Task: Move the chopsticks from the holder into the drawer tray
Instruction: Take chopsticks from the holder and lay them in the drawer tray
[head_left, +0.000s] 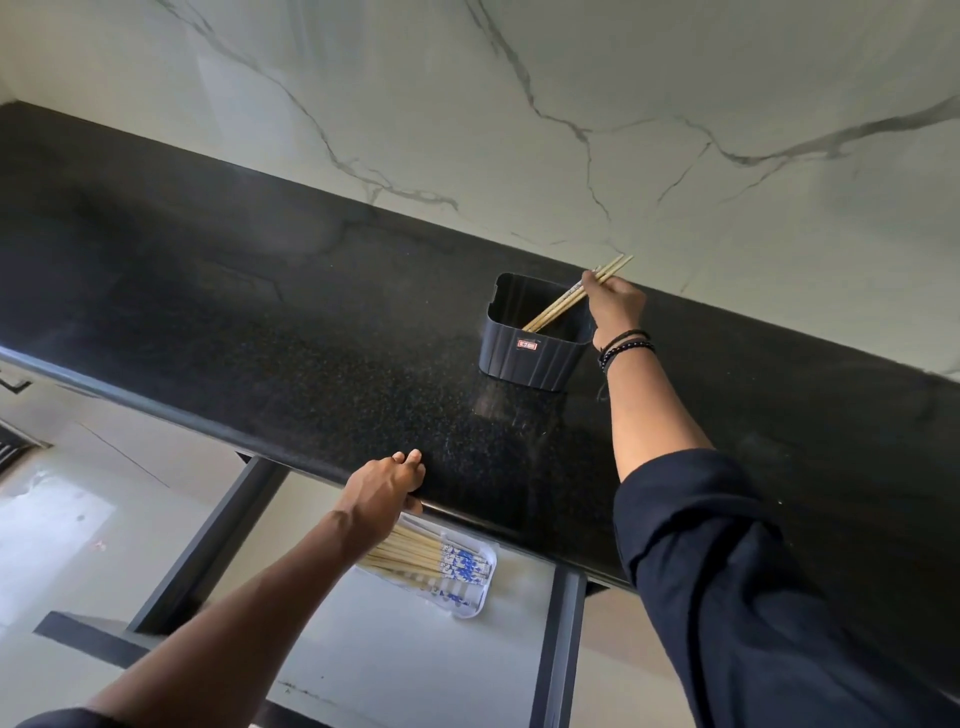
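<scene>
A dark ribbed holder (535, 348) stands on the black countertop near the wall. A few wooden chopsticks (561, 306) lean out of it toward the right, and my right hand (615, 304) is closed around their upper part, above the holder's right rim. Below the counter an open drawer holds a white tray (480, 597) with several chopsticks (415, 558) lying in it, their blue-patterned ends pointing right. My left hand (384, 491) rests on the counter's front edge, fingers curled over it, partly covering the tray.
The black speckled countertop (260, 322) runs from left to right under a white marble wall (519, 104). Dark drawer frame rails (558, 649) flank the white drawer bottom. A pale floor shows at the lower left.
</scene>
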